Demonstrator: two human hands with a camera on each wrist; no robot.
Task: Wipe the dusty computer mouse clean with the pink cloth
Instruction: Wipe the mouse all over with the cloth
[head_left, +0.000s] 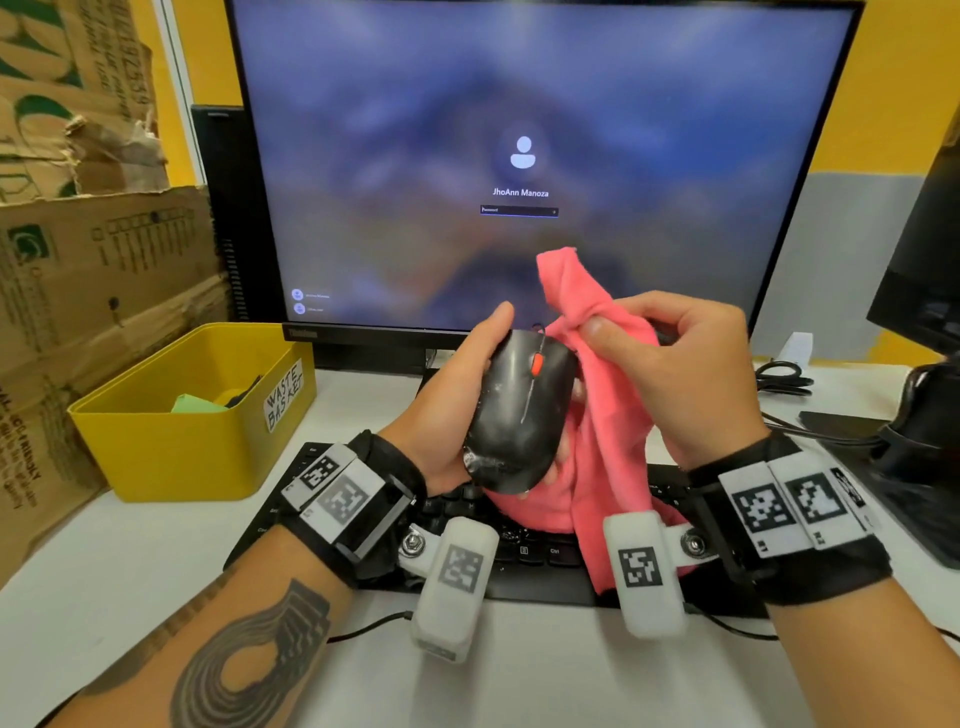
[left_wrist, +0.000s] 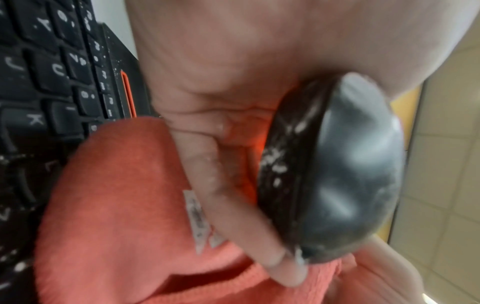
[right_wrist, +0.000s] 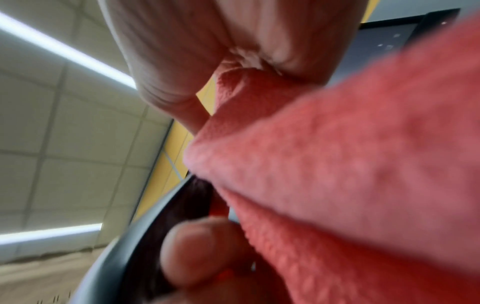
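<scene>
Black mouse (head_left: 519, 410), flecked with white dust, gripped by left hand (head_left: 452, 410); right hand (head_left: 685, 374) pinches bunched pink cloth (head_left: 608, 415).

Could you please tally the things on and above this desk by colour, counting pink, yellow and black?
Pink: 1, the cloth
Yellow: 1, the waste basket
Black: 3, the mouse, the keyboard, the monitor
Total: 5
</scene>
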